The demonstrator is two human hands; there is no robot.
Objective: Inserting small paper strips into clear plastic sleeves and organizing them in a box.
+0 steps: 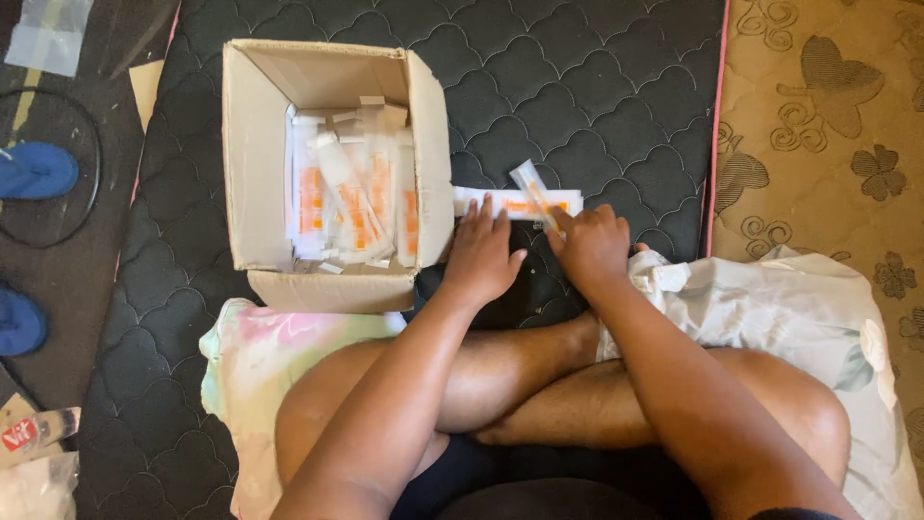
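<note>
Gripping a clear plastic tube (532, 186) between closed fingers, the right hand (592, 246) holds it tilted just above a long white-and-orange carton (520, 203) lying on the dark quilted mat (597, 87). The left hand (481, 252) lies flat with spread fingers, pressing the near end of that same carton, holding nothing. Just left of the left hand stands an open cardboard box (252, 154), already well filled with many like white-and-orange packs (351, 197); judging by this, most are packed, and the one carton with its tube remains outside. A floral cloth (789, 299) lies beside the right forearm.
</note>
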